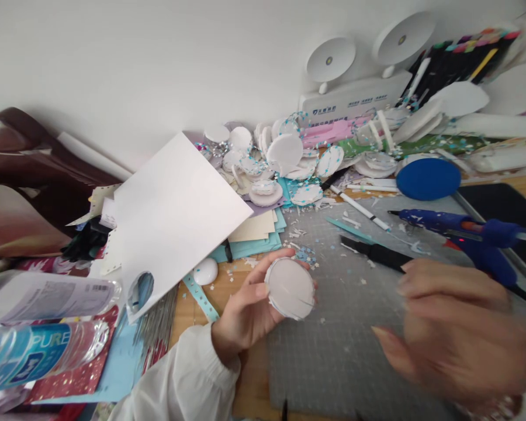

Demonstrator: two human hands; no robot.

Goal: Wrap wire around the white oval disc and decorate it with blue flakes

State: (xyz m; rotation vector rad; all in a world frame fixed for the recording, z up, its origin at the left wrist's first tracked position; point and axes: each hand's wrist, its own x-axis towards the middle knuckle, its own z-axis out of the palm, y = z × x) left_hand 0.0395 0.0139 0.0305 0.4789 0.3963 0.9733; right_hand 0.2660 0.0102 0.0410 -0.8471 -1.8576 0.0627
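Observation:
My left hand (245, 313) holds a round white foam disc (290, 288) by its rim, thumb on the near edge and fingers behind it. Its flat face is turned up, and the edge looks rough. My right hand (460, 327), smeared by motion, hovers over the right side of the grey cutting mat (324, 362). The thumb stands apart from the curled fingers, and nothing shows between them. Just beyond its fingertips lies a black-handled craft knife (377, 252); whether they touch is unclear. A blue glue gun (469, 231) with a small red light rests behind the right hand.
White discs (284, 152), some trimmed with blue bits, are piled against the wall. A white board (179, 204) leans at left, near a water bottle (35, 354). A blue round lid (428, 178), a white pen (360, 207) and scraps lie at the back.

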